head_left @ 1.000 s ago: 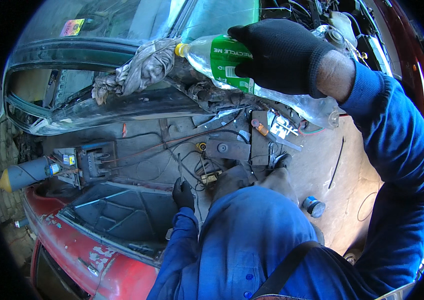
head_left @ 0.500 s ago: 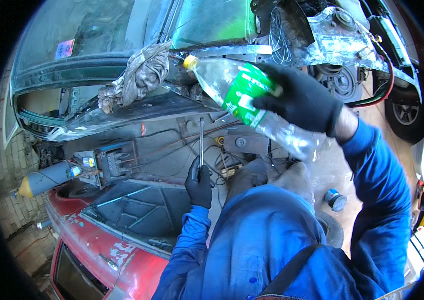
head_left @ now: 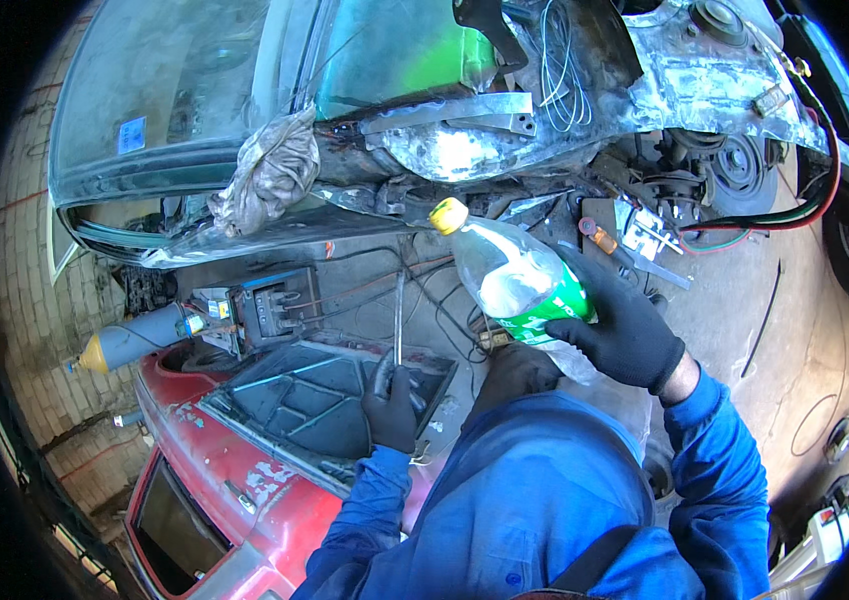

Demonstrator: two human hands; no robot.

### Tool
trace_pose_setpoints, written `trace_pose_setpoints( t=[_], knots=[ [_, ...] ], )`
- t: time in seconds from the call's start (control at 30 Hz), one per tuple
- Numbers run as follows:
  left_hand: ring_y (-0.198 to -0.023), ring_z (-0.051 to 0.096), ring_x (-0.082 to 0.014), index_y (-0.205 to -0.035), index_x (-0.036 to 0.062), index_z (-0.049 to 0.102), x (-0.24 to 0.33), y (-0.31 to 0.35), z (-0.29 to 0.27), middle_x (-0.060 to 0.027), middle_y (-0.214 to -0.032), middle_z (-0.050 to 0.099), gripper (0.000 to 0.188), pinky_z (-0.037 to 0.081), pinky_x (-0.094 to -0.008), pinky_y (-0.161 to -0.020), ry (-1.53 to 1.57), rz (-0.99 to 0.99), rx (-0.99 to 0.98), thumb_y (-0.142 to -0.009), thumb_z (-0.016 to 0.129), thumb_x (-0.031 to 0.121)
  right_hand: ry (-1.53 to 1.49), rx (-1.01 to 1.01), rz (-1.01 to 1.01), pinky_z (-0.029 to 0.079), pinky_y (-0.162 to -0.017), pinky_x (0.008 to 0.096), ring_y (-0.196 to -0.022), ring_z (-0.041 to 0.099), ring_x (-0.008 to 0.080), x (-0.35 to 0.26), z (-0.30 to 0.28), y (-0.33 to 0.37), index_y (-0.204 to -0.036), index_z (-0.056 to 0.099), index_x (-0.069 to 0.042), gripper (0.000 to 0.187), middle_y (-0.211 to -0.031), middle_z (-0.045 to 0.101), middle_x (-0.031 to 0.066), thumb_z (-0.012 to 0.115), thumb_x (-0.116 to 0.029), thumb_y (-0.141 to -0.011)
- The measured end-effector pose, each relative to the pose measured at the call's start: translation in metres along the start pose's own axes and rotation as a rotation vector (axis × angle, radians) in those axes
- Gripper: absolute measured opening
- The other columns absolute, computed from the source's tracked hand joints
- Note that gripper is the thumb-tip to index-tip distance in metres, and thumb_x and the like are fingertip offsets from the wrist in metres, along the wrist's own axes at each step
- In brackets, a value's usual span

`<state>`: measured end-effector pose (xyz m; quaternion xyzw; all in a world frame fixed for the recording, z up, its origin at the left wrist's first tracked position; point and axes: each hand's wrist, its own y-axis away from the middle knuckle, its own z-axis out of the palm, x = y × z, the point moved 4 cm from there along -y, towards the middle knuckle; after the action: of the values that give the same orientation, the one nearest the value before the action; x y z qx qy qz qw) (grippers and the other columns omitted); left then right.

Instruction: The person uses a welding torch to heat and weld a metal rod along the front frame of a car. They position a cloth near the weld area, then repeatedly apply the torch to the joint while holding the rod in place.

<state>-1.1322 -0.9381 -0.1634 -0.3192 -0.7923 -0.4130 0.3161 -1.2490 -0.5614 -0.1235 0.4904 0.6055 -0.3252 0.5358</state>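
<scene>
My right hand, in a black glove, is closed around a clear plastic bottle with a yellow cap and a green label. The bottle is tilted, its cap toward the upper left and its base near my body. In my left hand, also gloved in black, a slim grey metal rod points up and away from me; its lower end is hidden in the fist. A crumpled grey rag hangs over the sill of the stripped car body in front of me.
A red car with flaking paint stands at lower left, a dark panel lying on it. Beyond are a grey gas cylinder and trailing cables. Right of the bottle, an orange-handled tool lies by a wheel hub.
My right hand has brought the bottle lower and closer to my body, its cap now further right. My view has shifted, showing more floor at right. My left hand still grips the rod.
</scene>
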Motion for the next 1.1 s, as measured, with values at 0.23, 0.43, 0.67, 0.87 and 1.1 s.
trace_pose_setpoints(
  t=[0.23,0.43,0.67,0.87,1.1],
  knots=[
    [-0.064,0.056,-0.0069,-0.14,-0.0001,0.067,-0.102,-0.004,-0.005,-0.0011,-0.085,0.066,0.037,0.046,-0.0264,-0.051,-0.044,-0.134,-0.044,-0.109,0.063,0.019,0.2,-0.102,0.057,0.053,-0.108,0.046,-0.129,0.067,0.0404,-0.036,-0.024,-0.023,-0.16,0.045,-0.005,0.083,-0.139,0.067,0.0273,0.085,-0.027,-0.091],
    [-0.061,0.058,-0.0095,-0.133,0.0027,0.071,-0.174,-0.01,-0.016,-0.0024,-0.082,0.065,0.032,0.048,-0.0289,-0.05,-0.037,-0.164,-0.051,-0.106,0.064,0.02,0.597,-0.205,-0.078,0.059,-0.094,0.0497,-0.107,0.074,0.0454,-0.118,-0.055,-0.082,-0.149,0.058,-0.003,0.07,-0.114,0.075,0.0282,0.083,-0.027,-0.088],
    [-0.06,0.058,-0.0128,-0.11,0.0007,0.075,-0.227,-0.025,-0.039,-0.0038,-0.078,0.065,0.025,0.048,-0.0346,-0.052,-0.161,-0.2,0.011,-0.102,0.066,0.022,1.198,-0.246,-0.333,0.064,-0.087,0.0438,-0.097,0.078,0.0367,-0.23,-0.079,-0.12,-0.14,0.064,0.0,0.058,-0.106,0.077,0.0227,0.082,-0.014,-0.087],
    [-0.056,0.058,-0.0133,-0.093,0.0022,0.068,-0.261,-0.034,-0.04,-0.0065,-0.07,0.064,0.015,0.046,-0.0364,-0.046,-0.067,-0.308,0.033,-0.1,0.064,0.015,1.465,-0.115,-0.868,0.066,-0.086,0.0413,-0.098,0.078,0.0344,-0.309,-0.092,-0.137,-0.139,0.064,0.001,0.055,-0.114,0.077,0.021,0.082,-0.008,-0.087],
    [-0.049,0.057,-0.015,-0.11,0.0004,0.072,-0.318,-0.058,-0.028,-0.0079,-0.075,0.065,0.021,0.049,-0.0331,-0.04,-0.026,-0.168,-0.007,-0.102,0.065,0.018,1.641,-0.063,-0.893,0.065,-0.087,0.0415,-0.099,0.078,0.0346,-0.329,-0.072,-0.204,-0.138,0.065,0.001,0.055,-0.114,0.077,0.021,0.082,-0.009,-0.087]
  ],
)
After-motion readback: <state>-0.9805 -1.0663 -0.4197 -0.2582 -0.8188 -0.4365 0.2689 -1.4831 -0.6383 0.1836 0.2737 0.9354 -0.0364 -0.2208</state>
